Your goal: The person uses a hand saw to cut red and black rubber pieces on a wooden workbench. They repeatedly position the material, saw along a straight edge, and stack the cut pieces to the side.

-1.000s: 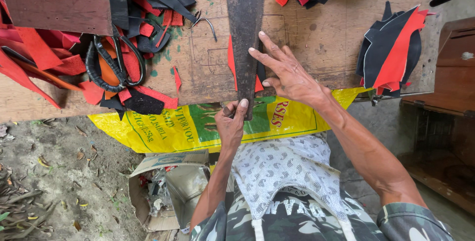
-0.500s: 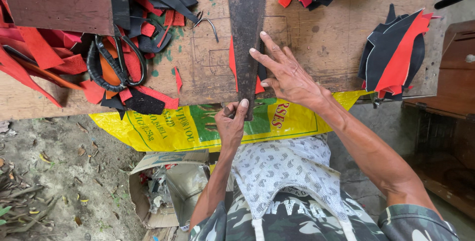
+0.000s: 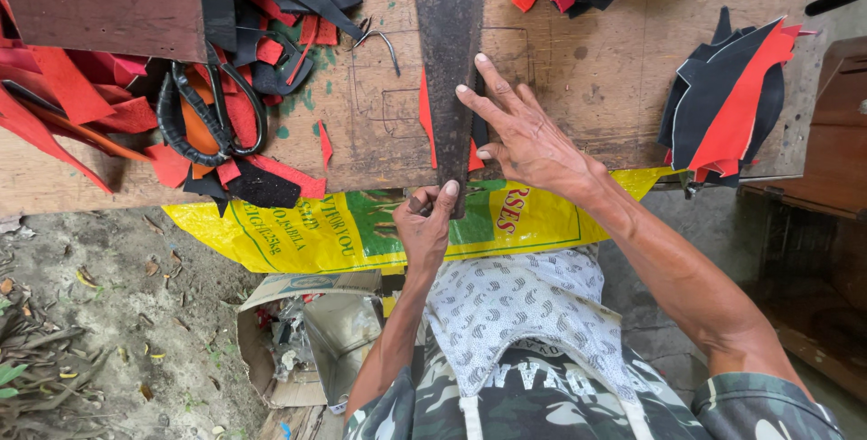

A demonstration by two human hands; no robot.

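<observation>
Right hand (image 3: 528, 137), fingers spread, pins the dark metal strip (image 3: 447, 51) on the red piece (image 3: 424, 115); left hand (image 3: 424, 223) pinches its near end; steady pressure keeps it aligned.

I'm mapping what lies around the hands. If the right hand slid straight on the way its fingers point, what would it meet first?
The right hand points up-left, fingertips already on the dark metal strip. Beyond the strip, probably the bent wire hook, then the black and red scraps; depth is unclear.

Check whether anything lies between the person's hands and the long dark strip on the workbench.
Nothing visible does. The right hand presses flat on the dark strip, and the left hand pinches its near end at the workbench edge. A red scrap lies under the strip.
</observation>
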